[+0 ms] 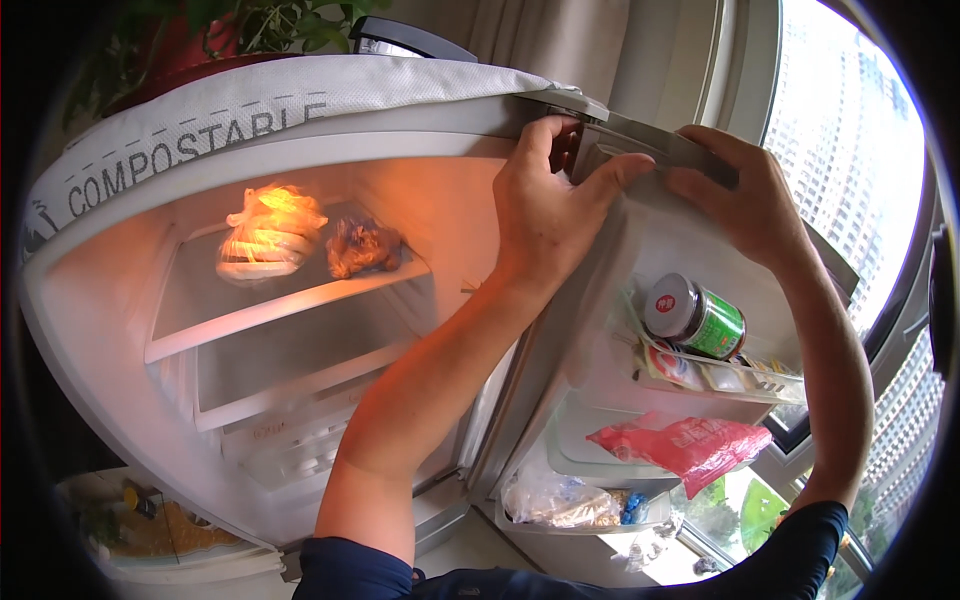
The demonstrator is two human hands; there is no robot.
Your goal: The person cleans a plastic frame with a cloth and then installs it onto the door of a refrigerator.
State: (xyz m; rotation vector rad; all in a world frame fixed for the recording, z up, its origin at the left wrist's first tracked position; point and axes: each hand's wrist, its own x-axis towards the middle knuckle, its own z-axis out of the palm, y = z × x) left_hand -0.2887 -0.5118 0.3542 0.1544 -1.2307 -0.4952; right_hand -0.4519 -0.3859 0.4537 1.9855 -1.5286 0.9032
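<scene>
A white refrigerator [60, 290] stands with its door [590, 340] swung open to the right. Up at the hinge corner, my left hand [555, 205] grips the door. Its index finger bends by the hinge [575, 103] and its thumb stretches along the top of the door's inner side; the other fingertips are hidden. Farther right, my right hand [745, 195] is closed over the door's top edge, with some fingertips out of sight behind it. A jar [715, 325] with a green label leans in the upper door shelf, below my hands.
Inside, a glowing-lit bagged bundle [270, 235] and a dark bag [362, 248] rest on the top shelf [290, 305]. The door also holds a red packet [685, 450] and clear bags [560, 500]. A white printed cloth bag [300, 95] covers the refrigerator top. Window [850, 130] at right.
</scene>
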